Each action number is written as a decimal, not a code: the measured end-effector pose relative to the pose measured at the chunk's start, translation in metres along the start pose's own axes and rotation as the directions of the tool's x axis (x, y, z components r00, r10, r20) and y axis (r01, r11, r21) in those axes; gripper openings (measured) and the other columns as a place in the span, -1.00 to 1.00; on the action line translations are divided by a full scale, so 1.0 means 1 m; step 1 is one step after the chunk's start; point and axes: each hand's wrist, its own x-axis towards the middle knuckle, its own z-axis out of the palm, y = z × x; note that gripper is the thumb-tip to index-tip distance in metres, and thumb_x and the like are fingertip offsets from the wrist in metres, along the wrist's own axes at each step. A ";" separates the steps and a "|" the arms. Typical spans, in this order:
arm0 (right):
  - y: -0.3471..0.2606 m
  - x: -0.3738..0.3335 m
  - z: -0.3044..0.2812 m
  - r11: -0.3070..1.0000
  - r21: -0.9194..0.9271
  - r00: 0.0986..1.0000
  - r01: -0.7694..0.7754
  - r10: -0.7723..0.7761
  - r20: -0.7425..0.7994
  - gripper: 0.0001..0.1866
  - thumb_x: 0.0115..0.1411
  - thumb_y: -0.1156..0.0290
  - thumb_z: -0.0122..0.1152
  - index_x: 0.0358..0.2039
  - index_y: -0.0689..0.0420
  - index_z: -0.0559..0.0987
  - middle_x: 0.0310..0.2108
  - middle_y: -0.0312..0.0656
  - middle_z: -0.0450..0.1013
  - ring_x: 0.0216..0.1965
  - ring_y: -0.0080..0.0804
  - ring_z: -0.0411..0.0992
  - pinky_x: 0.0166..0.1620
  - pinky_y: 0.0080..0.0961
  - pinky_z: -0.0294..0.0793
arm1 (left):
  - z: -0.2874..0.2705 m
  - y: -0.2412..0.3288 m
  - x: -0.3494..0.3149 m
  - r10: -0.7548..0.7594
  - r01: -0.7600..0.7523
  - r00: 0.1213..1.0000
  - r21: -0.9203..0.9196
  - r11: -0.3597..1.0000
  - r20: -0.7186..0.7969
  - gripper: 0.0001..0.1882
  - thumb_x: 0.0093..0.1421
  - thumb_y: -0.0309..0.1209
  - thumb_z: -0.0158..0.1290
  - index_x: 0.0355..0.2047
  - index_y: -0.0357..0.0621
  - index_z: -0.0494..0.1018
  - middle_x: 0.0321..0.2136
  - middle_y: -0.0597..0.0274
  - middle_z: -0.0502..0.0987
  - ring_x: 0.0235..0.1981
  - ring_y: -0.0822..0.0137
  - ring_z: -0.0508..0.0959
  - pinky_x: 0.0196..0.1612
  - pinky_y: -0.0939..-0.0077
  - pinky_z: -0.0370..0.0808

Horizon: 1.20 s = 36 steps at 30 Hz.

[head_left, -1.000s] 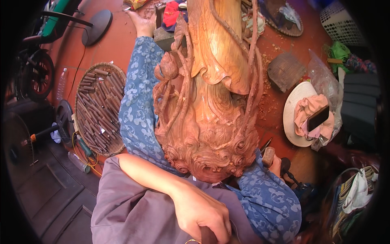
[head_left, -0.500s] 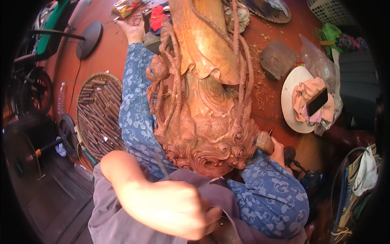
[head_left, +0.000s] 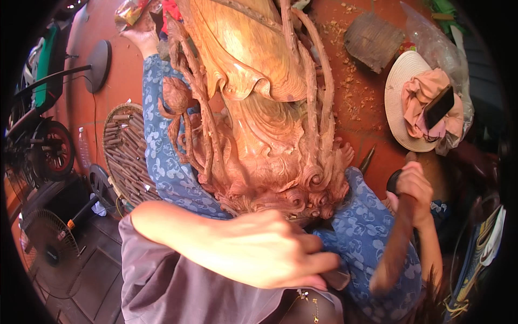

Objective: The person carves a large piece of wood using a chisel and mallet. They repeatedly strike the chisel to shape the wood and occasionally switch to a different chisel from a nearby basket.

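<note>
My left hand [head_left: 283, 254] is closed, its fingers pinching the edge of my purple-grey shirt [head_left: 162, 270] in front of my chest. At the right, beside my bent knee, my right hand [head_left: 414, 191] is wrapped round a brown wooden mallet [head_left: 396, 243]. The mallet points down toward me and is smeared by motion. Between my legs in blue patterned trousers [head_left: 172, 143] stands a large wood carving [head_left: 264, 129] with folds of drapery, stems and swirling curls. Neither hand touches it. A dark pointed chisel [head_left: 368, 159] lies on the floor right of the carving.
Left of my leg a round woven basket [head_left: 129, 151] holds many wood-handled tools. A fan [head_left: 51, 245] stands at the lower left. At right are a wood block [head_left: 374, 42] and a white hat [head_left: 396, 102] bearing cloth and a phone [head_left: 438, 106]. Shavings litter the red tiles [head_left: 353, 121].
My right hand has moved right and nearer me, swinging the mallet down over my knee. My left hand has shifted up and right with the shirt edge. My view has turned slightly.
</note>
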 end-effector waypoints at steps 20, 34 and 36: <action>-0.003 0.009 0.037 0.986 0.141 0.995 -0.095 0.092 0.025 -0.73 -0.24 0.57 0.41 -0.64 0.14 0.41 -0.57 -0.24 0.35 -0.51 -0.24 0.38 -0.28 -0.18 0.40 | 0.028 -0.060 0.048 0.307 -0.325 0.936 -0.089 0.941 -0.171 -0.68 0.09 -0.14 0.06 -0.49 -0.15 0.35 -0.58 0.21 0.40 -0.61 0.25 0.49 -0.60 0.37 0.45; 0.004 -0.003 0.043 0.947 0.193 0.966 -0.255 0.259 0.004 -0.71 -0.18 0.51 0.42 -0.59 0.16 0.39 -0.59 -0.20 0.34 -0.53 -0.23 0.35 -0.26 -0.17 0.39 | 0.021 -0.075 0.050 0.248 -0.271 0.923 -0.038 0.962 -0.294 -0.55 0.09 -0.02 0.10 -0.35 -0.23 0.43 -0.54 0.23 0.39 -0.58 0.30 0.49 -0.59 0.46 0.46; 0.004 -0.004 0.043 0.944 0.199 0.964 -0.263 0.267 0.007 -0.71 -0.18 0.52 0.42 -0.58 0.16 0.39 -0.59 -0.20 0.34 -0.53 -0.22 0.35 -0.26 -0.17 0.39 | 0.021 -0.076 0.049 0.243 -0.268 0.925 -0.049 0.962 -0.292 -0.55 0.09 -0.03 0.11 -0.35 -0.24 0.43 -0.54 0.24 0.39 -0.58 0.31 0.49 -0.60 0.46 0.45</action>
